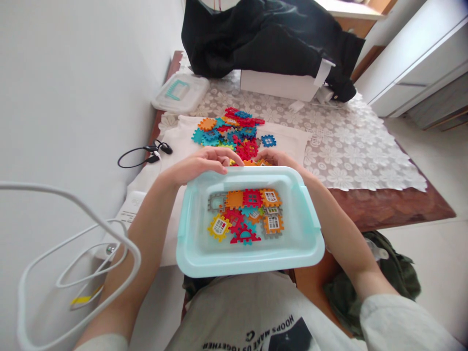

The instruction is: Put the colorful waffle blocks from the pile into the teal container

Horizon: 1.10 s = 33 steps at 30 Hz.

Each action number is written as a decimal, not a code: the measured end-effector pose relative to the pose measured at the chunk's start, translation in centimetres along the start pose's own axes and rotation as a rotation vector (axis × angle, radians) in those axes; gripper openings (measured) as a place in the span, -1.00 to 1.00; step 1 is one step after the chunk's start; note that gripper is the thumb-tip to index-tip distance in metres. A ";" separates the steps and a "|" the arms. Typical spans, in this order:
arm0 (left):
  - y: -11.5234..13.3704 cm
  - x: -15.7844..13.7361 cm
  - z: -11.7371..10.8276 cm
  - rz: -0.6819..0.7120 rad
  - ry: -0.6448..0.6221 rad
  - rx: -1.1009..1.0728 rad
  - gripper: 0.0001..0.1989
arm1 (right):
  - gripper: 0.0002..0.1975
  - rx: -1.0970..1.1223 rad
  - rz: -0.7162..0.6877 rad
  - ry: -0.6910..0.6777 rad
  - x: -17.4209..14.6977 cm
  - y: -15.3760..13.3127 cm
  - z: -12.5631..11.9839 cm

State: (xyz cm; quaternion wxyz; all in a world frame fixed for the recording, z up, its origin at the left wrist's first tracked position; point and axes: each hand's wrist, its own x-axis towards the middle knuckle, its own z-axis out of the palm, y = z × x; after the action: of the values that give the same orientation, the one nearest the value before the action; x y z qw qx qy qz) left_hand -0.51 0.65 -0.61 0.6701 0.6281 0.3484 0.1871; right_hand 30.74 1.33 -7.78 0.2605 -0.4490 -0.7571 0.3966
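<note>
A light teal plastic bin [252,263] is right in front of my body, with several interlocking plastic tiles [252,197] lying on its floor. Past its far rim, a loose heap of colourful tiles [246,131] covers part of a white cloth. My left hand [210,160] is at the bin's far left rim, fingers stretched apart toward the heap, holding nothing I can see. My right hand [276,158] reaches behind the far rim at the heap's near edge. Its fingers curl downward by orange tiles; the rim hides what they hold, if anything.
A clear lid with a teal handle [179,92] lies at the back left. Black headphones [149,152] rest by the wall. A white cable [120,234] loops at the left. A black cloth [263,39] covers a white box [278,85] at the back.
</note>
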 end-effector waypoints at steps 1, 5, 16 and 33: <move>0.0 0.0 0.0 0.001 0.002 0.001 -0.63 | -0.62 0.050 -0.013 -0.020 0.0 0.3 -0.2; 0.1 0.0 0.1 0.001 0.018 0.009 -0.63 | -0.57 0.214 -0.006 -0.019 0.2 1.2 -1.3; -0.1 0.1 -0.1 0.004 0.004 0.024 -0.63 | -0.54 0.356 -0.134 0.311 0.6 1.2 -2.2; 0.2 -0.1 0.0 -0.002 0.027 0.018 -0.64 | -0.40 0.426 -0.261 0.272 -2.0 -2.9 -1.9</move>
State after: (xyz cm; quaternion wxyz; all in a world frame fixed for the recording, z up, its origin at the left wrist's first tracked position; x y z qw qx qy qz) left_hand -0.50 0.62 -0.45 0.6599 0.6310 0.3599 0.1918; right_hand 31.72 -0.53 -4.38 0.4971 -0.3319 -0.6661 0.4462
